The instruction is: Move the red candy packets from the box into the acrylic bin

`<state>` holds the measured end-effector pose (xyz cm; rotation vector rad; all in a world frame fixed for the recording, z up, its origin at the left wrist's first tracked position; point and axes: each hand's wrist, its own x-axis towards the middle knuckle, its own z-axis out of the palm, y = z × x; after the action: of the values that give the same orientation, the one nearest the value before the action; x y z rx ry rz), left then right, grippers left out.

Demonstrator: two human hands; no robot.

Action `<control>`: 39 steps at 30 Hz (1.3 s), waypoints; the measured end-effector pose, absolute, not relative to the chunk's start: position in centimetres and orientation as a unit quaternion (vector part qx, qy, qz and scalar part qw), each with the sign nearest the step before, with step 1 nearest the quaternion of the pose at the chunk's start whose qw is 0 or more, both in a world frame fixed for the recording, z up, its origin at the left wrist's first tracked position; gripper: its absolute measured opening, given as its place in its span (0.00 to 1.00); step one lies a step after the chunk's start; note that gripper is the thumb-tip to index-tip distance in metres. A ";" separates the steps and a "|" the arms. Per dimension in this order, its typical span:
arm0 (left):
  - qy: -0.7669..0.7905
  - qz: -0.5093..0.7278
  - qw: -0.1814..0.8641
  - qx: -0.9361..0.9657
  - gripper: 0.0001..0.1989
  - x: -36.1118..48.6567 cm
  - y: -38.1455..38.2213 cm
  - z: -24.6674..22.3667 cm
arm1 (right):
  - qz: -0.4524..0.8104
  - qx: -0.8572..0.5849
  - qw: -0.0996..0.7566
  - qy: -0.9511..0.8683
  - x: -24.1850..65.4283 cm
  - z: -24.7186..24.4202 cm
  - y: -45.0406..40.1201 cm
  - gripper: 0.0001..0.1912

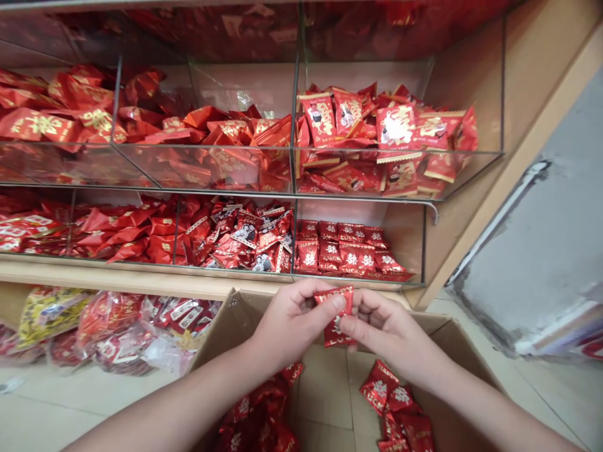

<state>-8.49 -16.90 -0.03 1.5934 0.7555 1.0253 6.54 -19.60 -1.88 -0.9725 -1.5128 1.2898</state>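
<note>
Between my two hands is a small red candy packet (335,323) with silver and gold print. My left hand (301,317) pinches its upper left part with the thumb across the front. From the other side, my right hand (384,329) grips its right edge between thumb and fingers. Both hands are above an open cardboard box (325,395). Loose packets of the same kind (400,408) lie in the box on the right, and a larger heap (264,411) lies on the left, partly hidden by my left forearm.
Just beyond the box, a low shelf bin holds neat rows of matching packets (348,248). Clear dividers separate other red candies (249,232). An upper clear bin (400,154) juts out above. Bagged candies (113,326) sit on the floor at left; a wooden side panel (509,169) stands right.
</note>
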 end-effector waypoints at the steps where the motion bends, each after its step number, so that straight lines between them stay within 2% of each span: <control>1: 0.322 0.426 0.527 0.661 0.06 -8.5 -17.0 0.0 | 0.507 -0.398 0.443 -0.623 6.5 -2.0 -19.6 0.12; 7: 0.308 0.407 0.552 0.660 0.07 -8.6 -16.9 0.6 | 0.421 -0.419 0.462 -0.658 6.6 -2.3 -19.7 0.11; 17: 0.290 0.443 0.604 0.596 0.06 -8.4 -17.3 0.1 | 0.431 -0.394 0.499 -0.640 6.6 -1.8 -19.9 0.09; 19: 0.296 0.414 0.579 0.637 0.06 -8.6 -17.2 0.1 | 0.408 -0.401 0.485 -0.661 6.6 -2.1 -20.0 0.09; 22: 0.309 0.371 0.479 0.733 0.07 -8.9 -16.9 0.3 | 0.363 -0.434 0.440 -0.697 6.6 -2.8 -20.2 0.10; 25: 0.310 0.376 0.430 0.760 0.07 -9.1 -16.7 0.3 | 0.348 -0.456 0.408 -0.710 6.5 -3.0 -20.2 0.12; 31: 0.308 0.401 0.561 0.655 0.10 -9.0 -16.9 0.3 | 0.284 -0.455 0.351 -0.767 6.3 -1.7 -20.3 0.17; 39: 0.315 0.420 0.644 0.557 0.12 -8.4 -17.2 0.5 | 0.331 -0.434 0.389 -0.742 6.9 -1.3 -20.7 0.17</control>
<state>-8.36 -17.24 0.46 1.2698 0.7167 0.9556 6.86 -20.75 -1.35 -1.1034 -1.8871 0.8418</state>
